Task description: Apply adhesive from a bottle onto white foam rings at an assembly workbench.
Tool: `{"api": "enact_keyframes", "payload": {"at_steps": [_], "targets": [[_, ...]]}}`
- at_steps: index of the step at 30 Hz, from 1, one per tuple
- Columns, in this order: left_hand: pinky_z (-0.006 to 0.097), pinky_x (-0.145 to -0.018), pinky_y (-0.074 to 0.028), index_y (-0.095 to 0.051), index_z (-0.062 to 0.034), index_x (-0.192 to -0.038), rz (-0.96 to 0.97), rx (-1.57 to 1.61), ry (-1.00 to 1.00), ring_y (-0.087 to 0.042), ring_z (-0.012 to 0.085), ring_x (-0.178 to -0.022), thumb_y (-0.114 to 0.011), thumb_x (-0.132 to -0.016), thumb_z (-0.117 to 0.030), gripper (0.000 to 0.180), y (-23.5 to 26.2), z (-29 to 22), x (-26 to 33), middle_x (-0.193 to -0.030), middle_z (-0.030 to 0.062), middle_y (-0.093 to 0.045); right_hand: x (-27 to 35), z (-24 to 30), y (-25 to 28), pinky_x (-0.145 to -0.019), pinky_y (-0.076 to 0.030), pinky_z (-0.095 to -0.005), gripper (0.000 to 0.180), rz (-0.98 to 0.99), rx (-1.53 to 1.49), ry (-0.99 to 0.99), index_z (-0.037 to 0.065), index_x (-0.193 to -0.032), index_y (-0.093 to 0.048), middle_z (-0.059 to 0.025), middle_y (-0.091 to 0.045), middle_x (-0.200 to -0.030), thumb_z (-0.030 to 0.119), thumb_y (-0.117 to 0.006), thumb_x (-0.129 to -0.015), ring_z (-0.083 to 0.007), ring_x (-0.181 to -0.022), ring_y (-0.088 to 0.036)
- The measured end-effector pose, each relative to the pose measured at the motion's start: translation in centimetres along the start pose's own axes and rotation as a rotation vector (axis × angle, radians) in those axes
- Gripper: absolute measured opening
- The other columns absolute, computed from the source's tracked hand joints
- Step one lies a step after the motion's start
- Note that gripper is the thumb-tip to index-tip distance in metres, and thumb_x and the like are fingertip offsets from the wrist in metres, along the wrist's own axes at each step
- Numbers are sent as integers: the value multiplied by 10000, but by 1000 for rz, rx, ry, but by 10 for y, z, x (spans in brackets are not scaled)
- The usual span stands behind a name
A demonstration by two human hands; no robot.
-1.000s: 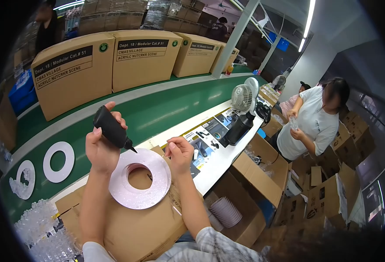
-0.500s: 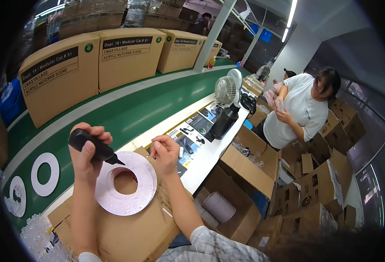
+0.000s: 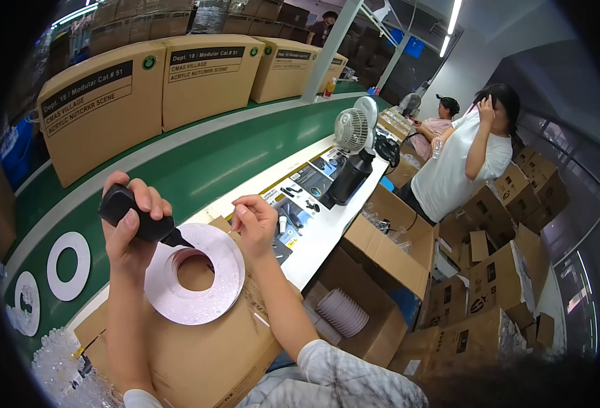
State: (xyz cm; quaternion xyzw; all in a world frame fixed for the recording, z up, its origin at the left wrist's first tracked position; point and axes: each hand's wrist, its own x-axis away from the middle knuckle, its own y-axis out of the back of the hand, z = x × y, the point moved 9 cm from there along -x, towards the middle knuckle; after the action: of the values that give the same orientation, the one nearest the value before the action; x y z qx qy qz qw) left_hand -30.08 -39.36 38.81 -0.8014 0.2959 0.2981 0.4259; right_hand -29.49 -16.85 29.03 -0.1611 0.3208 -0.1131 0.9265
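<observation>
My left hand (image 3: 131,228) is wrapped round a black squeeze bottle (image 3: 135,213), tilted with its narrow nozzle pointing down to the right. The nozzle tip is just above a stack of pale pinkish-white flat rings (image 3: 170,297), speckled on top. Under the rings is a closed brown cardboard box (image 3: 198,360), seen through their round hole too. At the right edge of the stack my right hand (image 3: 255,224) is raised, fingers curled and thumb and fingertip pinched together. Whatever is in that pinch is too small to make out.
Two white rings (image 3: 69,288) (image 3: 21,294) lie on the green belt at left, one with clear pieces on it. Clear plastic pieces (image 3: 65,360) heap at lower left. A fan (image 3: 354,132) stands ahead. Open cartons (image 3: 388,248) are at right, near a co-worker (image 3: 466,160).
My left hand and the bottle have shifted slightly left and up; the nozzle stays over the rings. My right hand has barely moved. The co-worker has raised one hand to the head.
</observation>
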Motion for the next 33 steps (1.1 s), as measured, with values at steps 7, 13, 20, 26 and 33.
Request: {"api": "enact_keyframes", "payload": {"at_steps": [7, 13, 20, 26, 33], "targets": [[325, -741, -405, -471, -84, -910, -92, 82, 0, -462, 168, -750, -606, -815, -245, 231, -6, 3, -2, -798, 39, -458, 0, -1, -2, -482, -359, -217, 130, -41, 4, -14, -37, -918, -603, -43, -535, -601, 67, -532, -887, -92, -510, -486], [320, -674, -412, -498, -46, -798, -224, -7, 1, -448, 159, -638, -563, -842, -176, 152, 11, 11, -1, -658, 37, -440, -3, 11, 2, -496, -382, -264, 117, -49, -42, 68, -43, -905, -593, -64, -515, -583, 45, -530, -860, -129, -496, -461], [257, -712, -470, -541, -22, -1012, -277, -266, 91, -549, 115, -777, -647, -800, -70, 242, 8, 32, 6, -849, 37, -563, -1, 11, -19, -617, -433, -247, 166, 103, 165, 65, -49, -967, -606, -106, -624, -771, 64, -574, -850, -140, -651, -541], [268, -850, -424, -369, -85, -1270, -122, -581, 169, -449, 128, -997, -660, -829, -94, 528, -7, 46, 11, -1060, 50, -446, 8, 43, -77, -795, -463, -333, 442, 432, 560, 446, -56, -1072, -609, -135, -637, -1022, 106, -721, -676, -215, -891, -584], [285, -904, -365, -271, -91, -1362, 46, -679, 294, -401, 156, -1031, -646, -851, -125, 635, -17, 58, 13, -1093, 57, -381, 5, 41, -76, -611, -473, -308, 432, 360, 769, 406, -9, -999, -626, -114, -650, -862, 81, -782, -606, -251, -702, -605]]}}
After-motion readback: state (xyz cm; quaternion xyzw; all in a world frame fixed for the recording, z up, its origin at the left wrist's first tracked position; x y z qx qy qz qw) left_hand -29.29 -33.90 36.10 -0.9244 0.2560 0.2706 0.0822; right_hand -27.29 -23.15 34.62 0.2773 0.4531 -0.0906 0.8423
